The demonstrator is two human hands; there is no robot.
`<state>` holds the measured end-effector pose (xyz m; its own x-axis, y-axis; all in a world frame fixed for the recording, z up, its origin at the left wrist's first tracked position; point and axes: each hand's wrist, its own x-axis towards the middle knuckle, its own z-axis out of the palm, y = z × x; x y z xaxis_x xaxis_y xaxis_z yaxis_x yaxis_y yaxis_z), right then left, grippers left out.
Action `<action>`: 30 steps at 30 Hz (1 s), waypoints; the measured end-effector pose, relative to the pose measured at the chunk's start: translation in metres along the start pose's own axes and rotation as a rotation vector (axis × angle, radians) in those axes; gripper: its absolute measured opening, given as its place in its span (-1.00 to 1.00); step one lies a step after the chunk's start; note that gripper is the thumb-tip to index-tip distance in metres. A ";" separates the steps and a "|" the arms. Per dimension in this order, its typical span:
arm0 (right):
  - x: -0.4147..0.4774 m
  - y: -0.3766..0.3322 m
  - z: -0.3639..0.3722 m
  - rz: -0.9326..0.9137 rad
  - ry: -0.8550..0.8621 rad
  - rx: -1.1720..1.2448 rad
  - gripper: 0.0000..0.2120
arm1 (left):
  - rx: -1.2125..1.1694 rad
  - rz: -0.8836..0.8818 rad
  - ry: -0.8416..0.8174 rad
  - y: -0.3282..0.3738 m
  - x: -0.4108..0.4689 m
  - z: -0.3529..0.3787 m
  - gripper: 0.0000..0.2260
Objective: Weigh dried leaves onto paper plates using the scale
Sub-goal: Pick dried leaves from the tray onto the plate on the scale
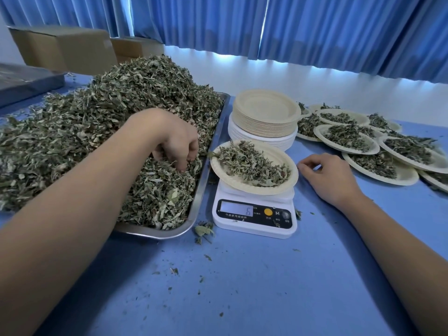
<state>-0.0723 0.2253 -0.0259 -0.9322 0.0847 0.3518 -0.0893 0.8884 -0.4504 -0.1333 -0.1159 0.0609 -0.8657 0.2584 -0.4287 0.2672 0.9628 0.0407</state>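
A big heap of dried leaves (pixel 101 122) fills a steel tray (pixel 204 170) on the left. My left hand (pixel 174 141) reaches into the heap near the tray's right side, its fingers curled down round a pinch of leaves. A white scale (pixel 254 214) stands right of the tray, its display showing 6. On it sits a paper plate (pixel 286 175) holding a small pile of leaves. My right hand (pixel 327 175) rests on the blue table just right of that plate, fingers loosely curled, holding nothing.
A stack of unused paper plates (pixel 265 117) stands behind the scale. Several filled plates (pixel 349 139) overlap at the right. Cardboard boxes (pixel 65 47) sit at the back left, a blue curtain (pixel 315 27) behind. Leaf crumbs (pixel 203 232) lie on the blue table (pixel 242 287).
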 end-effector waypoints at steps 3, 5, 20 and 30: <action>-0.001 0.000 0.000 -0.005 0.000 0.006 -0.87 | -0.007 0.005 0.024 -0.002 -0.001 -0.001 -0.78; -0.001 0.000 -0.001 -0.005 0.001 0.011 -0.87 | -0.050 0.030 0.092 -0.003 -0.004 -0.005 -0.73; 0.000 0.001 0.000 -0.001 0.017 0.027 -0.87 | -0.096 0.118 0.364 0.006 -0.009 -0.016 -0.69; 0.000 0.001 0.000 0.003 0.015 0.037 -0.88 | -0.152 0.113 0.377 0.008 -0.016 -0.016 -0.75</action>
<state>-0.0724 0.2264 -0.0269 -0.9270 0.0946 0.3629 -0.0994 0.8710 -0.4810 -0.1238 -0.1112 0.0825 -0.9365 0.3465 -0.0544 0.3281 0.9204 0.2128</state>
